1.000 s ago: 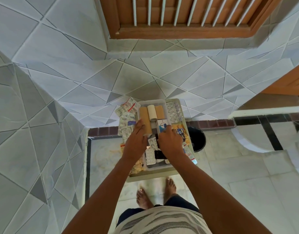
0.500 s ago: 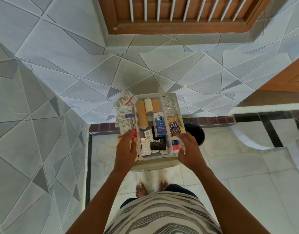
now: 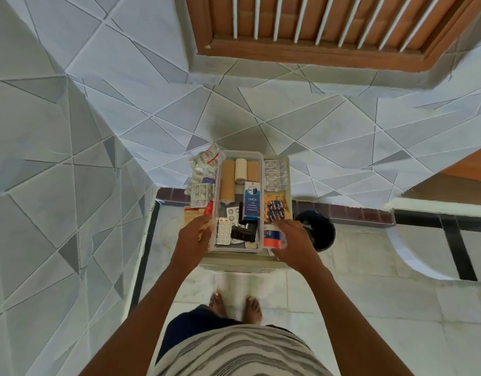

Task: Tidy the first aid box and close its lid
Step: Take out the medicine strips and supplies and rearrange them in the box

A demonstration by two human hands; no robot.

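Observation:
The first aid box (image 3: pixel 240 153) is a clear, lidless tub on a small stand. It holds tan bandage rolls (image 3: pixel 228 183), a white roll (image 3: pixel 241 170), a blue carton (image 3: pixel 251 198), blister packs (image 3: pixel 224 232) and a black item (image 3: pixel 243 232). My left hand (image 3: pixel 191 238) lies against the box's near left wall with its fingers curled, and whether it holds anything is hidden. My right hand (image 3: pixel 295 240) grips a white, red and blue tape carton (image 3: pixel 271 236) just outside the box's near right corner.
Loose blister strips (image 3: pixel 204 180) lie left of the box, with a red item (image 3: pixel 209 208) beside them. Silver strips (image 3: pixel 274 175) and an orange packet (image 3: pixel 274 208) lie on the right. A black bucket (image 3: pixel 319 232) stands on the floor to the right. A tiled wall rises behind.
Both hands came out of the box and moved apart to its near sides. The right hand reached the tape carton and closed on it. The left hand settled by the left wall.

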